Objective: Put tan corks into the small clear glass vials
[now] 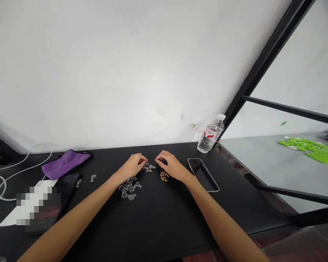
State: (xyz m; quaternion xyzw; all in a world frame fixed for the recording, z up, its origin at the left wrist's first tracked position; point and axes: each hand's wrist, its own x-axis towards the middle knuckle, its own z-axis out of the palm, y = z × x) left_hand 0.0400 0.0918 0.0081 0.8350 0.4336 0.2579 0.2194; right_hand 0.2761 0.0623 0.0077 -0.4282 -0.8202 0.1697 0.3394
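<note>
My left hand [133, 165] is closed, thumb and fingertips pinched together right above some tiny glass bottles [148, 170] with cork stoppers. Whether one of these is in its grip cannot be made out. Across a small gap, my right hand [171, 166] has its thumb and forefinger brought together; anything between them is too small to name. Below that hand lies a little pile of corks [164, 177]. A cluster of clear, round-bodied glass bottles [131, 189] rests beside my left wrist, partly hidden by it.
On the black table [153, 225], a phone [205, 175] lies right of my right hand. A water bottle [211, 134] stands at the back right. Leftward are two loose glass pieces [93, 177], a purple cloth [66, 164], white paper and a white cable [2, 182].
</note>
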